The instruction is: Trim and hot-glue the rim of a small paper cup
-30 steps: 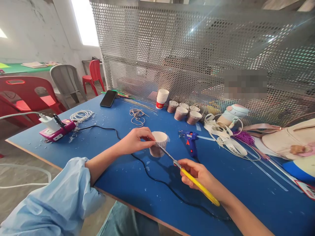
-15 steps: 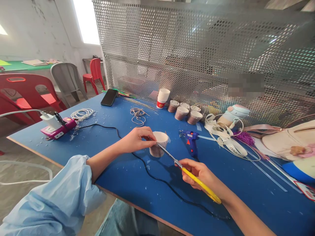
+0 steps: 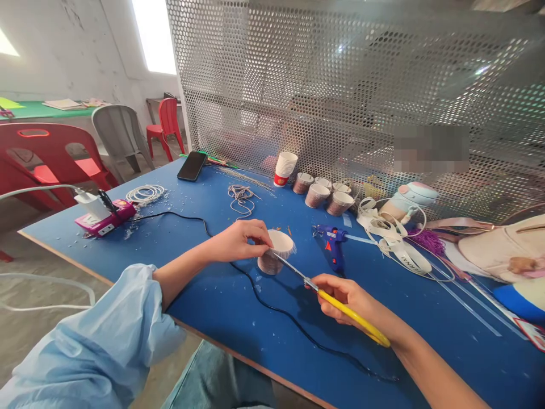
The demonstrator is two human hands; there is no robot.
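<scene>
A small paper cup (image 3: 269,264), wrapped in brownish cord with wispy fibres at its rim, stands on the blue table. My left hand (image 3: 247,241) pinches its near-left rim between thumb and fingers; whether a thread is in that pinch too is too small to tell. Yellow-handled scissors (image 3: 353,318) are in my right hand (image 3: 343,298), fingers wrapped around the handles. Their blades point up and left, with the tips at the cup's rim beside my left fingertips. How far apart the blades are, I cannot make out.
Behind the cup lie a blue glue gun (image 3: 332,244) and a tangle of cord (image 3: 242,200). Wrapped cups (image 3: 317,196) and a stack of paper cups (image 3: 285,169) stand near the mesh panel (image 3: 255,85). A black cable (image 3: 281,313) crosses the table from a pink power strip (image 3: 106,221).
The view has shifted slightly. Both hands keep their hold, and the scissor tips stay at the cup's rim. The cup appears tipped a little differently, showing more of its inside.
</scene>
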